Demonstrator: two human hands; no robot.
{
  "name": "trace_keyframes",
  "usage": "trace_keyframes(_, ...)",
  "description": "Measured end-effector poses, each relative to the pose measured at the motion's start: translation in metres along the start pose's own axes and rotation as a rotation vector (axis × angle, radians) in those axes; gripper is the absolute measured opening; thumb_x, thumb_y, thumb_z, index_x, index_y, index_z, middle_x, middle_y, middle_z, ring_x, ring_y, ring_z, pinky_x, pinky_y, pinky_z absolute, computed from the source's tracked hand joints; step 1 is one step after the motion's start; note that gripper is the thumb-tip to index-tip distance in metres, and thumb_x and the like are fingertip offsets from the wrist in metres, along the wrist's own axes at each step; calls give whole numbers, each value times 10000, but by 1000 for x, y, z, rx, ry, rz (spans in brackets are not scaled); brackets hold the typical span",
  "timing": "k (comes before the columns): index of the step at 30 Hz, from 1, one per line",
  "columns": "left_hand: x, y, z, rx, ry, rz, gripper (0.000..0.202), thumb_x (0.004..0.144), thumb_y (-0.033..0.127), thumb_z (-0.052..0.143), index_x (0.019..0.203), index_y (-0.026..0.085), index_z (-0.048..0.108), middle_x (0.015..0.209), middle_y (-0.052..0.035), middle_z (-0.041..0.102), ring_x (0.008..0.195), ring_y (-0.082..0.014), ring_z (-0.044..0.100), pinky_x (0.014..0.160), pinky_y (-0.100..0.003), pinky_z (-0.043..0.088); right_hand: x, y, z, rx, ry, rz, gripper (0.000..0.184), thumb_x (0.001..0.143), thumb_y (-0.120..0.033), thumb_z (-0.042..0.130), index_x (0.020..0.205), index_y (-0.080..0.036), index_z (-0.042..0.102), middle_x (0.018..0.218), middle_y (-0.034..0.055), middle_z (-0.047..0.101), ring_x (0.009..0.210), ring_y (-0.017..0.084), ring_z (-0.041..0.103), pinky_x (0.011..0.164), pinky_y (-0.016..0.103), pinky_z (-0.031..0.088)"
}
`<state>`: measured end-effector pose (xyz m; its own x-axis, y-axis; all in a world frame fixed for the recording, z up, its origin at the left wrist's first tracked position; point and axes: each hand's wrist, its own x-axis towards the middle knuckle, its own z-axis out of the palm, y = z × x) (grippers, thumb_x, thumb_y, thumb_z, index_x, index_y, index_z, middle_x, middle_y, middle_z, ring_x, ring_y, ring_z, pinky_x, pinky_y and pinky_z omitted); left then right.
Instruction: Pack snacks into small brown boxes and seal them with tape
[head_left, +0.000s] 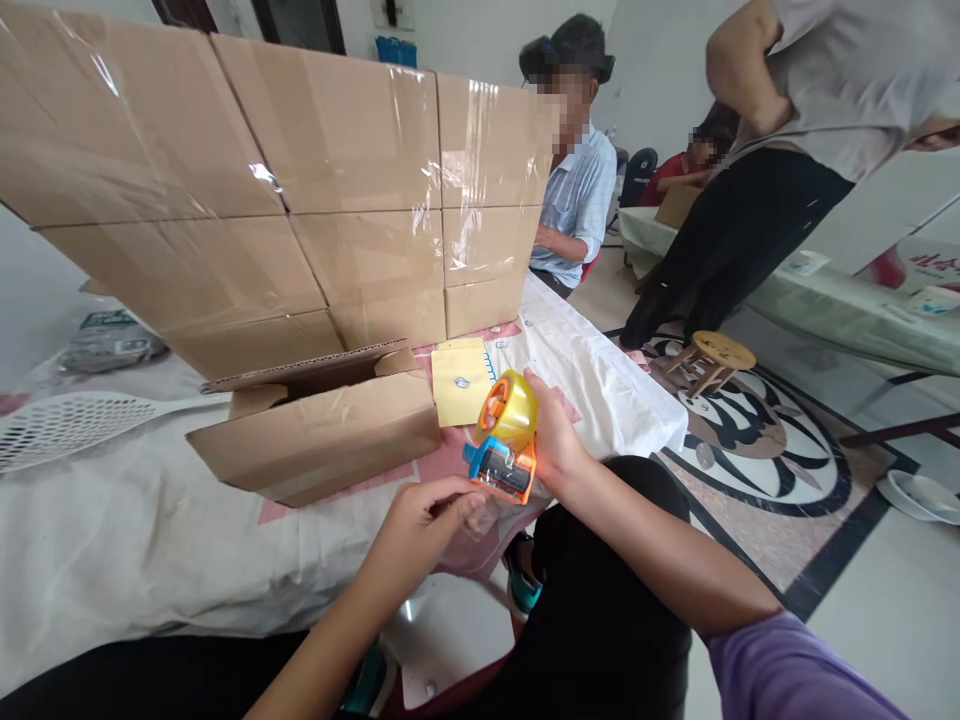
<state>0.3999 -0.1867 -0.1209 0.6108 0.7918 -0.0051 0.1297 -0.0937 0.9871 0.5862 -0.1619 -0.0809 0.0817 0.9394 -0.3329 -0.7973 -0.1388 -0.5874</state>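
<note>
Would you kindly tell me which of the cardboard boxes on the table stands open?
The single box before the stacked boxes, nearest the left hand: its top gapes, while the others show only closed sides.

1. Dispenser (504, 474): orange and blue, black roller.
2. Tape (519, 408) on the dispenser: yellow.
3. Box (322, 440) left of the dispenser: plain brown.
4. Stack (360, 160) behind the dispenser: brown.
5. Pad (450, 402) just behind the dispenser: yellow, blue-edged.
6. Cloth (187, 550) behind the dispenser: white, pink patches.
7. Stool (720, 350) right of the dispenser: yellowish brown.
8. Floor medallion (772, 465) right of the dispenser: black-and-white pattern.
</note>
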Motion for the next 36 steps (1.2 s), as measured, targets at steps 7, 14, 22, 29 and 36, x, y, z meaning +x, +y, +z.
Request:
trace_keyframes(7, 2, -12, 2, -38, 6, 15, 356, 915, 471, 597, 805, 158, 725, 696, -36, 690, 669, -160, 624, 642, -220, 450, 8, 2, -2, -28, -8, -38, 355, 973, -458, 499, 938, -142, 658, 718, 71, 688, 526, 177, 613, 535, 302, 540)
trace_keyframes(14, 8, -28, 3, -15, -5, 38, 426, 905, 548, 579, 820, 151, 709, 673, -46, 669, 648, -168, 619, 624, -229, 446, 13, 5, -4, -102, -7, -182, 389, 902, -520, 589, 861, -139, 655, 669, 65, 671, 522, 182, 616, 536, 306, 537)
trace_keyframes(22, 7, -38, 13, 81, 181, 34, 458, 865, 594, 587, 924, 167, 741, 618, -42, 672, 604, -190, 633, 597, -243, 464, 11, 2, -5, -138, 26, -288, 434, 780, -569, 691, 785, -138, 650, 660, 65, 669, 533, 186, 625, 522, 293, 510)
trace_keyframes(29, 12, -64, 23, 51, 258, -1, 676, 764, 746, 606, 1061, 146, 699, 496, -13, 600, 493, -182, 565, 532, -258, 445, 6, 2, -5, -203, 67, -335, 489, 745, -622, 720, 819, -143, 653, 740, 105, 718, 615, 212, 670, 536, 294, 520)
trace_keyframes(36, 18, -89, 25, 226, 324, 52, 666, 756, 800, 567, 629, 151, 644, 463, 10, 443, 478, -121, 419, 485, -232, 297, 0, 11, -3, -170, 4, -315, 535, 746, -643, 742, 901, -145, 622, 801, 114, 729, 655, 224, 696, 556, 309, 552)
